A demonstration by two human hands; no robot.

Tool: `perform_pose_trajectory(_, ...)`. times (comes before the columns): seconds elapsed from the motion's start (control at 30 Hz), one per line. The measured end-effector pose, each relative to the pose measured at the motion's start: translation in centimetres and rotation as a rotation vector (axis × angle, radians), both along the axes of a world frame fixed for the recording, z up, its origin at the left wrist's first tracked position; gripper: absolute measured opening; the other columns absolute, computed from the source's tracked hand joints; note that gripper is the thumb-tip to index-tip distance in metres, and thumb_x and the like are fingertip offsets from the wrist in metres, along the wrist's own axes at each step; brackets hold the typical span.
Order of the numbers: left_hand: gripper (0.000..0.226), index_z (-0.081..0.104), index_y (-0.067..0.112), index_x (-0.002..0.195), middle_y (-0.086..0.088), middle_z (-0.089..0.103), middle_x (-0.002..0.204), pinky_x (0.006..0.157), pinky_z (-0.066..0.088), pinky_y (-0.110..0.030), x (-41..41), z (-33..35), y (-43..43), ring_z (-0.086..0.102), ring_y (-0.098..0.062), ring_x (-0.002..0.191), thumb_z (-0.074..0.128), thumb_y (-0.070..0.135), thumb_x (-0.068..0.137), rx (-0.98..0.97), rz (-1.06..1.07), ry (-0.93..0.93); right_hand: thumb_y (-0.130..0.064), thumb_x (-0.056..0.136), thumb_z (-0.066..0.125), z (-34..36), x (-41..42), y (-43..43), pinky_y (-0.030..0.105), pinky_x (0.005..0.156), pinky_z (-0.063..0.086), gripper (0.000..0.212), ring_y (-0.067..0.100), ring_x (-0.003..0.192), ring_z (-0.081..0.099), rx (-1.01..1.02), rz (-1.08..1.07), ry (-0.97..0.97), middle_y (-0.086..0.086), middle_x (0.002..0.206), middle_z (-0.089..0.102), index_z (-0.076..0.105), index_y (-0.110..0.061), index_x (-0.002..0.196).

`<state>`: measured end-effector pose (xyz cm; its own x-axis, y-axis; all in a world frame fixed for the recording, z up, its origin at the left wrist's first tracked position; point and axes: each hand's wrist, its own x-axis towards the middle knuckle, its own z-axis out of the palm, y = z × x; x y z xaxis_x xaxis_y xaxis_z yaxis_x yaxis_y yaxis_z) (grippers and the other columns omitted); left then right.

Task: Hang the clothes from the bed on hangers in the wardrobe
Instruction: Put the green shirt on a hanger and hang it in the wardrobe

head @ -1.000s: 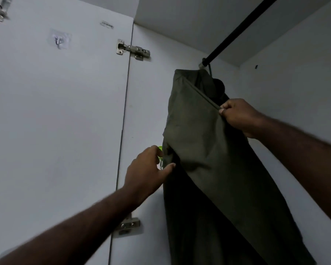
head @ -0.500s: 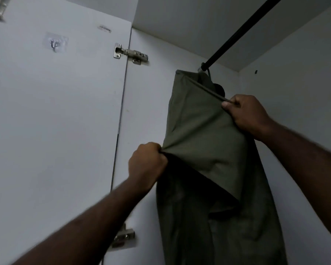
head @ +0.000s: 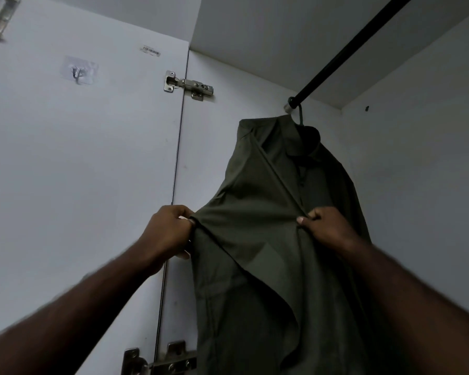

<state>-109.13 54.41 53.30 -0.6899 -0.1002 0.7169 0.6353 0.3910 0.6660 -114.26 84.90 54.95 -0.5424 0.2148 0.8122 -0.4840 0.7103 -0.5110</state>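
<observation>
White wardrobe panels fill the frame, with the open door (head: 79, 158) across the left half and a hinge (head: 188, 86) at upper centre. A black rail (head: 349, 47) slants down from the upper right, and the green hook of a hanger (head: 299, 115) loops over its lower end. From it hangs the olive shirt (head: 255, 253), collar at the top and body falling to lower centre. The left hand (head: 165, 234) grips the shirt's left edge at mid-frame, fingers curled round the cloth. The right hand (head: 328, 228) pinches the front placket just right of centre, thumb against fingers. The fabric is taut between them. This garment looks hung, and the step in hand is straightening its front. The next move calls for smoothing the panel flat, gently, so the hanger does not tip, then letting go.
</observation>
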Motion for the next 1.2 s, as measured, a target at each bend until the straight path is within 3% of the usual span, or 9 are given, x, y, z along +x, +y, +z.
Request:
perform_pose_trajectory(0.17, 0.011, 0.064, 0.020, 0.089, 0.005, 0.067, 0.085, 0.071, 0.050, -0.031, 0.7, 2.4, 0.7, 0.065, -0.020, 0.078, 0.056, 0.014, 0.083, -0.131, 0.433, 0.470, -0.023, 0.091, 0.068, -0.3, -1.2, -0.9, 0.027, 0.061, 0.040, 0.028, 0.019, 0.067, 0.055, -0.263, 0.217, 0.090, 0.013, 0.073, 0.065, 0.066, 0.002, 0.078)
perform_pose_trajectory(0.27, 0.015, 0.061, 0.022, 0.100, 0.003, 0.064, 0.098, 0.080, 0.050, -0.037, 0.9, 4.6, 4.8, 0.060, -0.020, 0.091, 0.055, 0.032, 0.090, -0.428, 0.418, 0.688, -0.033, 0.093, 0.064, -0.4, -2.0, -1.8, 0.030, 0.068, 0.046, 0.037, 0.020, 0.072, 0.060, -0.359, 0.371, 0.088, 0.018, 0.078, 0.071, 0.068, 0.001, 0.079)
perform_pose_trajectory(0.4, 0.049, 0.049, 0.019, 0.131, -0.008, 0.047, 0.136, 0.104, 0.037, -0.043, -2.6, 7.5, 9.6, 0.041, -0.026, 0.128, 0.041, 0.053, 0.095, -0.925, 0.609, 0.678, -0.042, 0.095, 0.059, -0.8, -2.9, -2.8, 0.026, 0.064, 0.045, 0.049, 0.017, 0.071, 0.063, -0.296, 0.350, 0.046, 0.018, 0.079, 0.072, 0.070, 0.004, 0.082)
perform_pose_trajectory(0.47, 0.065, 0.036, 0.019, 0.145, -0.014, 0.025, 0.155, 0.116, 0.019, -0.051, -5.0, 8.4, 10.3, 0.020, -0.031, 0.144, 0.035, 0.061, 0.095, -1.066, 0.728, 0.631, -0.040, 0.092, 0.066, -0.9, -3.4, -2.8, 0.026, 0.057, 0.039, 0.042, 0.015, 0.063, 0.057, -0.166, 0.044, 0.087, 0.010, 0.066, 0.064, 0.062, -0.005, 0.068)
perform_pose_trajectory(0.57, 0.081, 0.016, 0.021, 0.154, -0.018, 0.001, 0.161, 0.116, -0.002, -0.059, -8.4, 8.2, 10.4, -0.002, -0.034, 0.149, 0.031, 0.071, 0.091, -1.188, 0.804, 0.600, -0.023, 0.082, 0.073, -1.5, -3.4, -4.6, 0.033, 0.075, 0.047, 0.017, 0.021, 0.088, 0.058, 0.032, -0.409, 0.347, -0.001, 0.093, 0.061, 0.057, -0.023, 0.088)
perform_pose_trajectory(0.77, 0.081, 0.002, 0.028, 0.155, -0.019, -0.013, 0.160, 0.110, -0.017, -0.062, -12.0, 7.5, 9.1, -0.015, -0.036, 0.148, 0.012, 0.070, 0.086, -1.275, 0.826, 0.676, 0.005, 0.081, 0.056, -2.6, -7.1, -9.7, 0.018, 0.071, 0.038, 0.029, 0.009, 0.078, 0.053, -0.001, -0.086, 0.557, -0.007, 0.090, 0.054, 0.057, -0.024, 0.083)
perform_pose_trajectory(0.83, 0.084, 0.003, 0.029, 0.155, -0.019, -0.011, 0.161, 0.111, -0.015, -0.064, -12.3, 7.8, 9.0, -0.013, -0.036, 0.148, 0.005, 0.070, 0.082, -1.283, 0.824, 0.710, -0.005, 0.085, 0.051, -3.2, -8.6, -10.2, 0.014, 0.083, 0.038, 0.024, 0.014, 0.098, 0.058, -0.061, -0.058, 0.606, -0.003, 0.105, 0.059, 0.066, -0.016, 0.101)
perform_pose_trajectory(0.93, 0.078, 0.003, 0.030, 0.155, -0.018, -0.011, 0.161, 0.113, -0.013, -0.064, -12.4, 8.4, 8.8, -0.013, -0.034, 0.148, 0.014, 0.071, 0.090, -1.319, 0.805, 0.731, -0.045, 0.090, 0.034, -4.8, -10.9, -10.5, 0.023, 0.106, 0.031, 0.058, 0.013, 0.135, 0.039, -0.028, -0.100, 0.605, -0.003, 0.144, 0.047, 0.055, -0.018, 0.137)
perform_pose_trajectory(1.2, 0.087, 0.007, 0.031, 0.155, -0.011, -0.001, 0.163, 0.117, -0.008, -0.058, -12.4, 9.2, 7.8, -0.004, -0.028, 0.150, 0.021, 0.080, 0.084, -1.297, 0.808, 0.836, -0.070, 0.094, 0.015, -15.0, -14.2, -7.0, 0.020, 0.115, 0.008, 0.071, -0.001, 0.148, 0.002, 0.064, -0.327, 0.551, -0.013, 0.164, 0.008, 0.010, -0.035, 0.156)
